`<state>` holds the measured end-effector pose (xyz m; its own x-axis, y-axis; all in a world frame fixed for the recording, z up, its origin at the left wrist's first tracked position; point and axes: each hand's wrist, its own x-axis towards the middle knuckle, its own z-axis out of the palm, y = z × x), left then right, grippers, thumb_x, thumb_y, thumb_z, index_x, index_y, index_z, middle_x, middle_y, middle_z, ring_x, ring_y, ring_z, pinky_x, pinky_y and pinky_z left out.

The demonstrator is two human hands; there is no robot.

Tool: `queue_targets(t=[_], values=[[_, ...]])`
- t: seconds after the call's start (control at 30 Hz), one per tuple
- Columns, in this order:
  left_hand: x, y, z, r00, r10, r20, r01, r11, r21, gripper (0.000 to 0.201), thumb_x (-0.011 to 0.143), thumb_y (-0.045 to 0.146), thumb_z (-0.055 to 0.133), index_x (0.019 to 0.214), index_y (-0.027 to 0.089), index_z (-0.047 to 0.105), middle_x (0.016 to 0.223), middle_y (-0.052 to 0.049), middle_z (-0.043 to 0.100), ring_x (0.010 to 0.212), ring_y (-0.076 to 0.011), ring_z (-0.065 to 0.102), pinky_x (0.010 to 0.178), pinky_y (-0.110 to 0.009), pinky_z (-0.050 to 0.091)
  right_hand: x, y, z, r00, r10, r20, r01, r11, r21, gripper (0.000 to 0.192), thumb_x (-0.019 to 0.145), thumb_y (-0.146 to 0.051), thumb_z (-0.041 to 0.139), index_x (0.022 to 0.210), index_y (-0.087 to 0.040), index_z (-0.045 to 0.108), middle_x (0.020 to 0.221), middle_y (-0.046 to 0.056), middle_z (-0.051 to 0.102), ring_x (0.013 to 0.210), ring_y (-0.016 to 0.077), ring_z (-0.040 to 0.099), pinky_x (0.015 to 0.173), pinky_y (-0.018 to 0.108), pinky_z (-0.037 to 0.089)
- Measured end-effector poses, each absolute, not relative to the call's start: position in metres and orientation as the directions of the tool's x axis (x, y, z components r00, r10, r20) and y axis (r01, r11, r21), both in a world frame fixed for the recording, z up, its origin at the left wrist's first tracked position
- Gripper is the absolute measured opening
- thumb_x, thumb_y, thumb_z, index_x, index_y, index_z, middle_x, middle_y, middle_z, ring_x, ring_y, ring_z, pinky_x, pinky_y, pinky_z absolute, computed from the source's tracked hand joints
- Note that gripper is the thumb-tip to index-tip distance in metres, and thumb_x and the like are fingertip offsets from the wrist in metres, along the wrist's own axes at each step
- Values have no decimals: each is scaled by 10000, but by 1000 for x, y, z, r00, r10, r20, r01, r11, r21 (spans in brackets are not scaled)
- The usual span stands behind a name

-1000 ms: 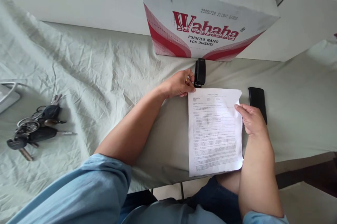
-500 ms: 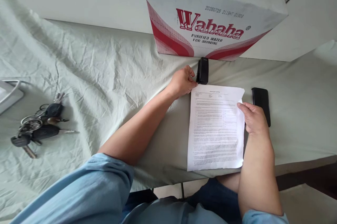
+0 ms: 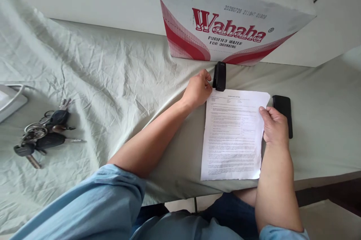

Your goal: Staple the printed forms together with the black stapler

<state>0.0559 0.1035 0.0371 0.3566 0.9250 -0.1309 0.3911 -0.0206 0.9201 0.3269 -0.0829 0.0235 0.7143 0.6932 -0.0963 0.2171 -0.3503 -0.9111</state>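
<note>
Fingers of the right hand [image 3: 275, 125] are closed on the right edge of a printed sheet [image 3: 232, 138], which is located over a pale green cloth [image 3: 175, 150], near its front edge. A bunch of keys [image 3: 50, 140] is noted well to the left. A black phone [image 3: 284, 106] is partly covered by the right hand. Left-hand fingers [image 3: 207, 76] are curled at the sheet's top-left corner; whether it is pinched cannot be told. Beside them a black stapler [image 3: 221, 76] is positioned at the sheet's top edge, backed by a Wahaha carton [image 3: 234, 18].
</note>
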Motion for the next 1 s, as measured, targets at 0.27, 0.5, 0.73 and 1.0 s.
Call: queue_targets(t=[0.27,0.5,0.73,1.0], values=[[45,118,5,435,853,288,251,-422,871,519,927,0,559,1261,222,889,1236,-98,783,1099,-237,755,1062,-425,644,326,-76,21,765,641,-59,214,-340,-916,462,699,-610,1033,797,-238,777,679,-43,691,642,142,569,617,308,491],[42,119,-3,571,770,285,307,-522,796,541,1049,96,562,1300,307,993,1123,-111,770,1152,-299,729,943,-437,650,327,-74,19,760,645,-83,194,-347,-917,497,705,-664,1043,822,-251,793,735,-24,759,658,162,628,634,324,544],[44,120,-9,571,774,274,228,-470,853,619,989,41,561,1347,296,997,1027,-87,824,1044,-272,738,993,-438,648,337,-91,49,582,767,-270,142,-423,-895,636,607,-762,1140,882,-249,884,778,39,848,720,277,801,725,440,708],[34,117,30,566,824,16,-50,14,999,413,1150,538,725,1054,179,905,927,-71,842,725,-133,599,746,-305,532,334,-111,71,558,771,-306,28,-386,-922,699,482,-780,1199,857,-266,907,817,44,896,773,313,872,776,492,766]])
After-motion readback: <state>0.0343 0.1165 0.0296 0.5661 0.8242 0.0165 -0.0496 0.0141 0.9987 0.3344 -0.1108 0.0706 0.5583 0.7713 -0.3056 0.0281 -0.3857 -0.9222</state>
